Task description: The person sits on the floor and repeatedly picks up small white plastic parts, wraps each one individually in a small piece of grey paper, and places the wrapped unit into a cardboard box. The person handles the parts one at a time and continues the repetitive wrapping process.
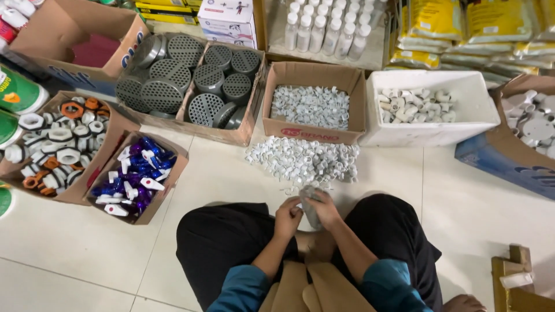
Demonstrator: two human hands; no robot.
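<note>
Overhead view of a person seated cross-legged on a pale tiled floor. The landmark is the loose heap of small white plastic fittings lying on the tiles directly ahead of the knees.

Hands. Just on the near side of the heap, both hands meet over the lap. The right hand is closed around a small clear plastic bag that appears to hold white pieces; the left hand pinches at the bag's left edge, fingers curled. The bag stands roughly upright between them, touching both.

Handling, as judged. The bag looks thin, limp and slippery, light but liable to sag or spill if held low; a grip near the gathered mouth with support underneath seems safest. The fittings look rigid, light and not fragile, easily scooped by the handful.

Surroundings. Directly beyond the heap stands an open cardboard box of the same white fittings; to its right a white tub of pipe elbows. Left of the heap are cartons of grey perforated drain covers, and further left a box of blue-and-white valves.
</note>
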